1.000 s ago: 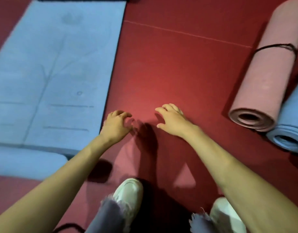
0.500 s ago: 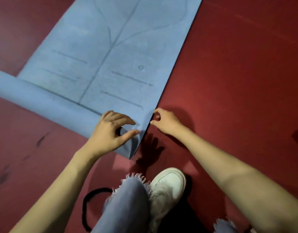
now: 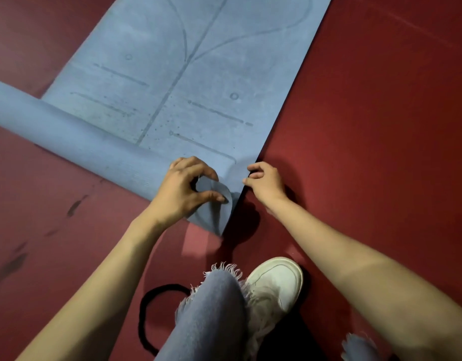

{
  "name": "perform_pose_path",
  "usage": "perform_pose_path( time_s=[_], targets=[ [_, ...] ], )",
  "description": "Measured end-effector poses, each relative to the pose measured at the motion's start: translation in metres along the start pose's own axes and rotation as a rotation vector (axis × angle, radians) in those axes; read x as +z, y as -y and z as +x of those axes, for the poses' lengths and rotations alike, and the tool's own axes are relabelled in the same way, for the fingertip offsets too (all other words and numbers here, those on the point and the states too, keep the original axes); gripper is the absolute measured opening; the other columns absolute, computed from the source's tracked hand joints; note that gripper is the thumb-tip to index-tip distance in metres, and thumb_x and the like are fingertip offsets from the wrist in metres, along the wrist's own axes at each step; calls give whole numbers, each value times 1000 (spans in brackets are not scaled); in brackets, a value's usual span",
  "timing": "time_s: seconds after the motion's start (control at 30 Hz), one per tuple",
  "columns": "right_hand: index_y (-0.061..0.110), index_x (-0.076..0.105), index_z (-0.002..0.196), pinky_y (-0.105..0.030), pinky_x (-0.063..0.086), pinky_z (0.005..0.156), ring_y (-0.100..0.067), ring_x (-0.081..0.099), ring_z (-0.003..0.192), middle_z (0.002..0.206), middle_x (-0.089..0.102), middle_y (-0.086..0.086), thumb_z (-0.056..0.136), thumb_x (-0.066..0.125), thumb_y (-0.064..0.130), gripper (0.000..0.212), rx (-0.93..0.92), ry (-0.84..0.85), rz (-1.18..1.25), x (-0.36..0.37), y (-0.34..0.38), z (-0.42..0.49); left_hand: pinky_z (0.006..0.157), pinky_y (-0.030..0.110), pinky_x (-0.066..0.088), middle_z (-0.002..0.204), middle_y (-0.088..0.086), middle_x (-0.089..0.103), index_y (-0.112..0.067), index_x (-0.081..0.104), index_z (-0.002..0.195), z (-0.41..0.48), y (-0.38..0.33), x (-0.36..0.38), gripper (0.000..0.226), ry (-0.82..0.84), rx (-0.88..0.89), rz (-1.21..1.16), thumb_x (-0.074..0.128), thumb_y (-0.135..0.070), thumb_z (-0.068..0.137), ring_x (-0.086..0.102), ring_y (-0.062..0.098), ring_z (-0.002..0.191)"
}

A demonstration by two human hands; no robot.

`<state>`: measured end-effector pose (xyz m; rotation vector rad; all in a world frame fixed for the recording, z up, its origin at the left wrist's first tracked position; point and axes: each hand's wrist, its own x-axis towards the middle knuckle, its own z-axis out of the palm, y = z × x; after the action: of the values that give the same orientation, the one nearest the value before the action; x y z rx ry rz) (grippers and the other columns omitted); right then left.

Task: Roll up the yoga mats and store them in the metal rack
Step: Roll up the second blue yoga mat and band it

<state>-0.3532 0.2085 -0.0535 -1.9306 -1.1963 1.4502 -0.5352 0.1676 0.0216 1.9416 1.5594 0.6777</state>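
Red flooring (image 3: 368, 126) filled the frame from edge to edge, with a few dark scuffs at the left. On it lay a blue mat (image 3: 198, 74), spread flat from the centre up to the top edge and printed with faint lines and small circles. Its near end was turned over into a roll (image 3: 68, 142), which ran aslant from the left edge down to the centre, where its open end showed a loose, curled-over corner. Two bare forearms reached in from the lower corners toward that spot. Between them, at the bottom centre, a leg (image 3: 211, 316) in frayed blue jeans was bent, and just to its right a white shoe (image 3: 274, 285) stood on the floor. The left hand (image 3: 183, 191) rested on the end of the roll at the centre, its fingers curled over the top and its thumb pressed against the curled corner, so that it pinched the mat there. The right hand (image 3: 266, 183) sat just to the right of it, on the floor beside the mat's right edge; its fingers were bent close together, with forefinger and thumb tips up against that edge, though whether they pinched it I cannot tell. A thin black band (image 3: 146, 308) lay looped on the floor at the lower centre, partly hidden behind the leg.
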Motion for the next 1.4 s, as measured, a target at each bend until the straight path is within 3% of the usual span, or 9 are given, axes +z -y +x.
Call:
perform_pose_path(
  time_s=[0.3,0.53,0.67,0.77,0.9,1.07,1.2,1.27,1.4],
  targets=[
    [16,61,90,-19,41,54,-14,54,67,70,56,3,70,67,-11,34,18,-74,156,3,-4,3,82,25,37,84,-6,58,-16,68,79,16,-13,7,40,-110,46,-7,71,-52,62,47,5,85],
    [17,61,87,-23,43,55,-16,53,64,70,57,0,68,60,-10,33,8,-202,134,-56,-16,22,78,29,35,83,-10,52,-17,66,81,21,-51,52,30,-204,54,-120,75,-43,68,42,-1,82],
    [14,64,92,-17,39,52,-7,46,54,60,51,4,67,58,-14,38,-70,-277,37,-131,-17,38,83,30,30,90,-4,58,-16,68,91,36,-92,113,35,-55,157,-148,69,-46,72,51,8,89],
    [17,64,93,-8,39,52,-7,49,61,66,52,6,68,57,-14,40,-59,-347,-24,-193,-14,49,88,30,30,98,7,62,-11,69,104,54,-129,153,34,120,263,-119,70,-31,76,58,24,94],
    [14,67,100,-12,43,62,-12,55,76,77,59,3,72,57,-14,41,-47,-349,-111,-251,-22,60,87,44,45,107,17,61,-6,65,116,84,-166,182,44,246,328,-53,71,-4,73,57,37,97],
    [6,63,119,-9,41,68,-10,55,94,103,62,-5,79,65,-8,42,-72,-174,-133,-286,-36,38,82,27,38,99,10,67,-9,69,104,105,-177,208,37,98,100,-127,64,5,70,59,31,94],
    [7,66,112,-11,42,73,-9,57,97,108,66,-7,87,45,-7,36,-98,-184,-83,-309,-59,12,76,24,37,90,0,64,-9,63,103,116,-211,231,38,73,70,-228,70,5,69,59,26,92],
    [12,69,100,-20,43,74,-13,58,92,101,68,-6,85,35,-5,40,-83,-274,88,-320,-70,2,77,29,43,86,-6,58,-7,57,101,121,-236,246,41,38,36,-353,74,4,66,60,22,88],
    [18,64,90,-27,45,78,-15,60,83,80,66,3,90,44,5,25,-132,-573,264,-350,-85,-10,79,29,42,90,-1,59,-4,57,96,125,-263,278,34,24,64,-418,76,1,68,57,21,86]
  ],
)
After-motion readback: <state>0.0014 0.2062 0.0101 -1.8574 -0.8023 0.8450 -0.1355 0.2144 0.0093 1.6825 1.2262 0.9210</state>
